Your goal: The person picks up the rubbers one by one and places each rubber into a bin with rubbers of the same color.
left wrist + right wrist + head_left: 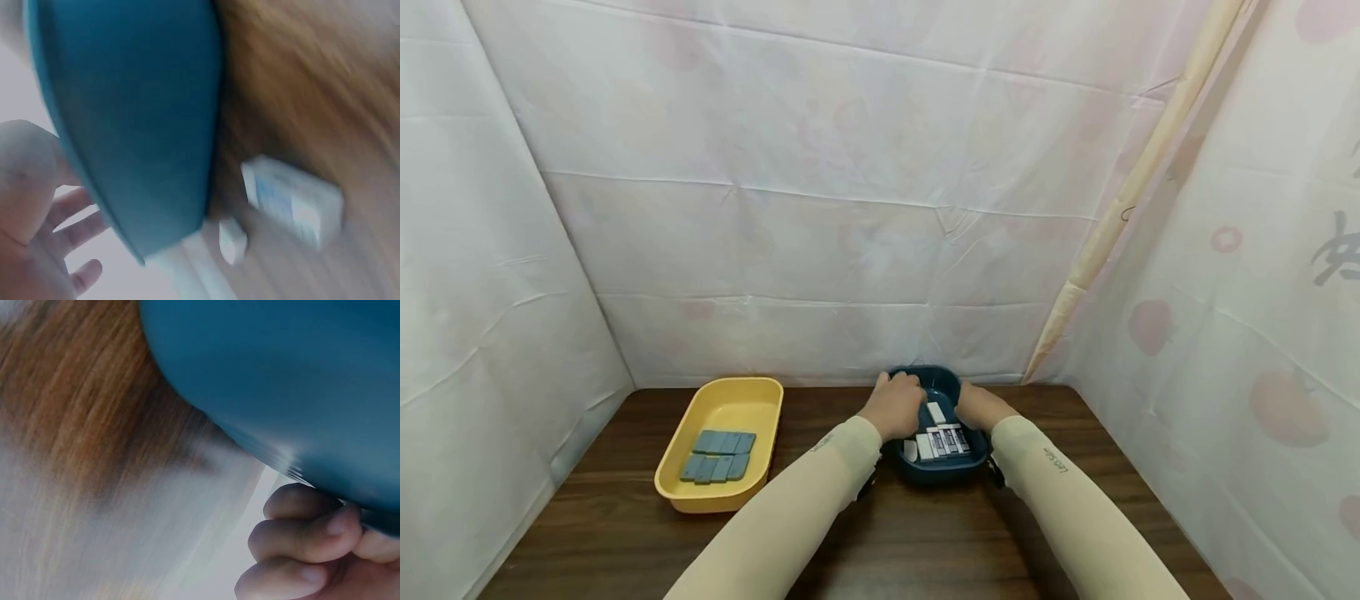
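My left hand (895, 406) grips the left rim of a dark blue plastic basin (936, 477); in the left wrist view some of its fingers (80, 225) reach behind the basin's edge. On the opposite side my right hand (982, 407) holds the rim, with curled fingers (294, 540) in the right wrist view. Inside the basin lie several white blocks, some in dark-striped sleeves like erasers (949, 440). The left wrist view, blurred, has a white box-shaped block (294, 200) and a smaller white piece (232, 241) beside the basin on a wood-brown surface.
A yellow basin (762, 412) stands to the left on the dark wooden table (925, 542), with several grey-blue rectangular blocks (718, 457) laid in rows inside. Pale cloth (820, 250) hangs behind and at both sides. A wrapped pole (1093, 258) leans at the back right.
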A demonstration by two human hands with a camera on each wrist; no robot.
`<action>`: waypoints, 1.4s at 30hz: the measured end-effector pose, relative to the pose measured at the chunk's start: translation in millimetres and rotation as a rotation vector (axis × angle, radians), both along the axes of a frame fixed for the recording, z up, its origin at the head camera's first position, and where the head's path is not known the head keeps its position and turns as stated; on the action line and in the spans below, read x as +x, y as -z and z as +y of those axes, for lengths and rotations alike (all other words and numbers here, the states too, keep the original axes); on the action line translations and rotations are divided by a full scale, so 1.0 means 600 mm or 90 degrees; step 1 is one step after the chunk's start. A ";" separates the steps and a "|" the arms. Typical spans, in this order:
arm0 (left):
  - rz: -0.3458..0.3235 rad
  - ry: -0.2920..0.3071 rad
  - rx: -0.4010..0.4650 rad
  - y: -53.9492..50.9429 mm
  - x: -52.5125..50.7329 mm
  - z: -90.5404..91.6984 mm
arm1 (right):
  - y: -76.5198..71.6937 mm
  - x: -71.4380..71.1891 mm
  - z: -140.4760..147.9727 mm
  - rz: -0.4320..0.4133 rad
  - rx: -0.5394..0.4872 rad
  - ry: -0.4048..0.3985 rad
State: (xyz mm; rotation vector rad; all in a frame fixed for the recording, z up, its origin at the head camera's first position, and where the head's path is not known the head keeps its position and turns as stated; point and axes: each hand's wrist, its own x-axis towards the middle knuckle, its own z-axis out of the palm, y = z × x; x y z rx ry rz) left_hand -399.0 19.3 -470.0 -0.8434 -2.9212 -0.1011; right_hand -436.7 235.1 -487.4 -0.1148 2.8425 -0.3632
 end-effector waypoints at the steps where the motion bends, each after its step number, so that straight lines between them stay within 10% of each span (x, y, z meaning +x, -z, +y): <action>1: 0.009 -0.012 0.011 -0.004 -0.003 -0.007 | 0.000 -0.001 0.001 -0.003 0.000 0.006; 8: 0.021 -0.076 0.137 -0.015 -0.009 -0.068 | 0.003 -0.003 0.009 -0.005 0.005 0.013; 16: -0.114 -0.115 0.168 0.013 0.002 -0.121 | 0.001 0.005 0.009 -0.009 0.024 -0.005; 27: -0.162 -0.109 0.194 0.039 0.004 -0.124 | 0.015 -0.019 0.021 -0.016 0.040 -0.077; 32: -0.169 -0.115 0.187 0.049 -0.002 -0.121 | -0.028 0.015 0.000 -0.027 0.036 -0.036; 42: -0.152 -0.129 0.149 0.068 -0.019 -0.115 | 0.000 -0.003 -0.003 0.000 -0.090 -0.003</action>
